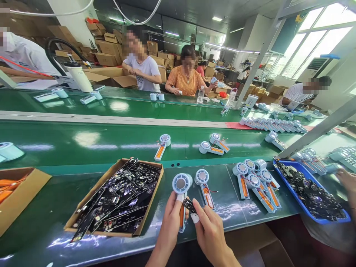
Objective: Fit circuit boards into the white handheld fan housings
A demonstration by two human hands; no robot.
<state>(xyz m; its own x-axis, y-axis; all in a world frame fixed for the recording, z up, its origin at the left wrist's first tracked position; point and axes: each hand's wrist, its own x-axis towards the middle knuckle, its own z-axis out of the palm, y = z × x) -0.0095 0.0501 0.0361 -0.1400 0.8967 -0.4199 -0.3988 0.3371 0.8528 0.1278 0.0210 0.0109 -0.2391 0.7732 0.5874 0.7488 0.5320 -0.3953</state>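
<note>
My left hand (171,215) is wrapped round the handle of a light-blue handheld fan (181,183), its round head pointing away from me. An orange strip shows in the open handle. In my right hand (209,226) a small black circuit board (189,205) is pinched between the fingers, held against the fan's handle. Something white sits at the right fingertips, too small to name. Just right of the held fan, another open fan (202,177) lies on the bench with its orange battery and thin wires showing.
A cardboard tray (160,181) of black circuit boards stands to the left, beside a carton (25,202) of orange parts. Several open fans (254,180) are piled right, near a blue bin (340,218) of boards. Beyond runs a green conveyor (125,148) with fans; people sit across it.
</note>
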